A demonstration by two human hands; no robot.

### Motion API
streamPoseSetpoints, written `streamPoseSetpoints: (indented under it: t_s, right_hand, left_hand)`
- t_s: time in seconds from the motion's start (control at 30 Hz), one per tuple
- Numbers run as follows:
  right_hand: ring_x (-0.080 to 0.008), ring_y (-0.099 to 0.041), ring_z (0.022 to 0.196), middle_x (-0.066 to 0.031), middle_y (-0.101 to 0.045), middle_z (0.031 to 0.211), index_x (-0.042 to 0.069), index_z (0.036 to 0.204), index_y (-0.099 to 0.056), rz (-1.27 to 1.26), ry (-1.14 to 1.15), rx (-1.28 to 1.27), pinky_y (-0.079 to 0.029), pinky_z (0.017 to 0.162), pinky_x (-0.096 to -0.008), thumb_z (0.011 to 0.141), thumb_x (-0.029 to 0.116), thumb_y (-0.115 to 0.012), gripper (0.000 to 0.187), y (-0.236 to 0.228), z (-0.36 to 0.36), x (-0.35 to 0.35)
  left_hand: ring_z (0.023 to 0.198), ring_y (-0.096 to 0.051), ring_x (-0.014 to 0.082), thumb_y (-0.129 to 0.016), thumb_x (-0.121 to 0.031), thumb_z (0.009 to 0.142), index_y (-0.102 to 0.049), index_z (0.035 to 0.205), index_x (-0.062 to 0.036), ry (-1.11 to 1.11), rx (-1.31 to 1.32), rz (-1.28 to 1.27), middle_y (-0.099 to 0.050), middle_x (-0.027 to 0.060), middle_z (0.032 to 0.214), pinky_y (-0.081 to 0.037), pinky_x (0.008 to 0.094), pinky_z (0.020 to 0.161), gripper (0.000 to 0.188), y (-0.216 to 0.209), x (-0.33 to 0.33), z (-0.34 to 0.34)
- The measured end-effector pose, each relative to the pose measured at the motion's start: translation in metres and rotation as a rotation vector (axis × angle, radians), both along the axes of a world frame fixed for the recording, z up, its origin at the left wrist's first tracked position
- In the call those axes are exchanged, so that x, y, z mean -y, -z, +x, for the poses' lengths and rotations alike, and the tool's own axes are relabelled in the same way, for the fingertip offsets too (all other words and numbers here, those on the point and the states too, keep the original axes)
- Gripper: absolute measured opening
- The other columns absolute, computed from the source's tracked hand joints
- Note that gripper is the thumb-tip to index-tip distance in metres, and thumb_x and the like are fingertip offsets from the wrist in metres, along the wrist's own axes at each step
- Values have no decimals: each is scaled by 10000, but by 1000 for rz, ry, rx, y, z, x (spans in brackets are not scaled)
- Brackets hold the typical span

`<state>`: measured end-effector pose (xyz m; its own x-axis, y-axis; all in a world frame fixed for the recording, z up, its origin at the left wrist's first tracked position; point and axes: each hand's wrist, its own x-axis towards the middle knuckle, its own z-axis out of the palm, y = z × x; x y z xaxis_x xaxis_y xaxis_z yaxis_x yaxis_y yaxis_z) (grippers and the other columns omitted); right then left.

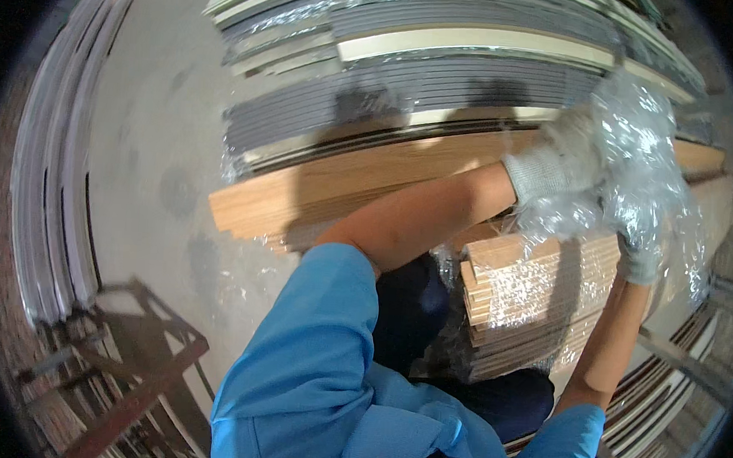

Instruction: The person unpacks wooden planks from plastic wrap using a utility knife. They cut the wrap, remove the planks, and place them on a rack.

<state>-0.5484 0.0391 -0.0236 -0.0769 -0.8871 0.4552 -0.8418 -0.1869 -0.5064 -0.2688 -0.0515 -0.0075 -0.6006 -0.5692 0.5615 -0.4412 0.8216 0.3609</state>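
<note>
at upper right, your left hand (562,161) and right hand (639,239) clutch clear plastic (637,128), apparently to gather its slack above the planks (539,286).

L hand (569,149) & R hand (639,237) partly hidden by crumpled clear film (640,141), so exact finger grip can't be told; L forearm (435,208) blocks pt of long wood-tone board (370,170), grey strips (480,18) run off top edge, & reddish rack (133,404) btm-L is cut off.

Plank bundle (539,290) before long boards (379,167); panel stacks (477,73) behind them.
</note>
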Motion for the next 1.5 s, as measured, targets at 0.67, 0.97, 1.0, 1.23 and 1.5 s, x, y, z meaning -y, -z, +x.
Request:
streamPoseSetpoints:
  t_s: [0.67, 0.97, 1.0, 1.23, 1.5]
  right_hand:
    - [-219, -629, 1210, -113, -654, 1319, 19, 1313, -628, -197, 11, 957, -501, 1052, -360, 927, 127, -700, 407, -58, -158, -25]
    - [-136, -644, 1121, -66, -622, 1376, 27, 1320, -650, -303, 225, 592, -525, 920, -260, 984, 77, -606, 342, -93, -183, -7]
    - [-135, -649, 1112, -64, -621, 1379, 35, 1335, -643, -271, 347, 403, -528, 895, -257, 973, 32, -580, 368, -91, -186, -2]
    - [-103, -637, 878, -50, -635, 1366, 93, 1425, -584, -134, 600, -131, -510, 702, -233, 845, -179, -498, 646, -54, -190, 57]
    - [-192, -597, 1117, -35, -645, 1243, 68, 1295, -629, -501, 237, 611, -513, 913, -321, 899, 223, -783, 453, 13, -170, 134]
  left_hand:
    - [1323, -512, 268, -735, -491, 889, -472, 1469, 14, 219, 337, 1468, -550, 193, 1444, -350, 355, 1135, 812, 128, 74, 114]
    - [1501, -293, 343, -902, -442, 710, -167, 1578, 61, 434, 269, 1414, -313, 310, 1584, -211, 393, 1230, 1244, 148, 102, 38]
    - [1498, -301, 343, -908, -416, 713, -157, 1577, 67, 447, 265, 1395, -312, 313, 1583, -217, 385, 1229, 1243, 148, 100, 37]
    - [1418, -424, 349, -876, -272, 769, -170, 1572, 57, 307, 344, 1201, -442, 319, 1494, -322, 361, 1170, 1119, 123, 67, 33]
    - [1169, -577, 502, -837, -353, 736, -177, 1583, -19, 165, 490, 984, -551, 389, 1250, -443, 467, 1029, 1124, 101, 37, 25]
